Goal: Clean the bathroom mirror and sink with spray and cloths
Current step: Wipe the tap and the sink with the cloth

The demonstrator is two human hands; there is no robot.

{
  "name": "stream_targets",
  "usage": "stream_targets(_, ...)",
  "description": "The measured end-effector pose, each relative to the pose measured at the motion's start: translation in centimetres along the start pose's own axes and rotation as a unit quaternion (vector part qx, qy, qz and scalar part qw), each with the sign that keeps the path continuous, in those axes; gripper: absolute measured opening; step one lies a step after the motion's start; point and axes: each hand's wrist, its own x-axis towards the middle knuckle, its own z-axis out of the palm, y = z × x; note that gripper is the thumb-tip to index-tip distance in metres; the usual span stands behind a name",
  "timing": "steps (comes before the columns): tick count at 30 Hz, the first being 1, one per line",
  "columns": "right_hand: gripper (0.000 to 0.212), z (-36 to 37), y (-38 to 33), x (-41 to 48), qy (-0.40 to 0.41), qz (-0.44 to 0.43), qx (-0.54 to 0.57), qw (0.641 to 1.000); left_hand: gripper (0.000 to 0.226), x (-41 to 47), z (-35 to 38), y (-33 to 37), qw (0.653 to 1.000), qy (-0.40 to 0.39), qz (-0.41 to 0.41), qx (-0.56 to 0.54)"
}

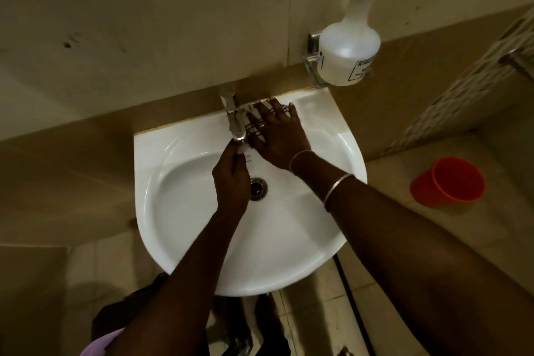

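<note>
Our L hand [231,182] curls at the tap [234,120] spout, 12 o'clock of the drain [258,188]; can't tell if it grips anything. R hand [277,136] lies flat, fingers spread, on the sink [179,205] rim at 1 o'clock. Spray bottle [348,49] hangs on the wall, 2 o'clock.

The white sink [202,240] sits centre. A lined white cloth [250,126] lies on its far rim. The translucent spray bottle [348,49] stands upright, far right.
</note>
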Motion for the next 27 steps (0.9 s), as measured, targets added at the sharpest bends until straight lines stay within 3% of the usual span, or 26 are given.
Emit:
stream_targets(5,0.059,0.3,0.0,-1.1,0.071,0.173,0.014,0.982,0.039,0.6,-0.6,-0.5,1.0,0.008,-0.003,-0.01)
stream_targets(11,0.056,0.1,-3.9,0.3,0.058,0.1,0.103,0.988,0.039,1.5,-2.4,-1.2,0.999,0.023,-0.02,-0.02)
stream_targets(14,0.05,-1.8,-2.7,1.2,0.073,0.166,0.261,0.948,0.039,1.8,-2.9,-1.1,0.999,0.02,-0.028,-0.029)
stream_targets(17,0.046,-3.4,-3.8,3.2,0.004,0.276,0.459,0.845,0.039,2.4,-3.0,-1.3,0.996,0.026,-0.051,-0.061)
stream_targets(20,0.045,-4.1,-5.9,4.7,0.024,0.312,0.59,0.744,0.038,2.8,-2.8,-1.5,0.993,0.025,-0.07,-0.091)
stream_targets(23,0.038,-4.7,-6.0,5.2,0.051,0.329,0.752,0.569,0.035,3.1,-2.9,-1.1,0.989,0.019,-0.08,-0.123)
stream_targets(25,0.05,-4.9,-5.7,4.9,0.054,0.304,0.82,0.483,0.034,3.3,-3.1,-1.1,0.985,0.017,-0.09,-0.144)
stream_targets(27,0.064,-5.2,-5.8,4.8,0.044,0.282,0.847,0.448,0.033,3.4,-3.3,-1.3,0.984,0.016,-0.093,-0.151)
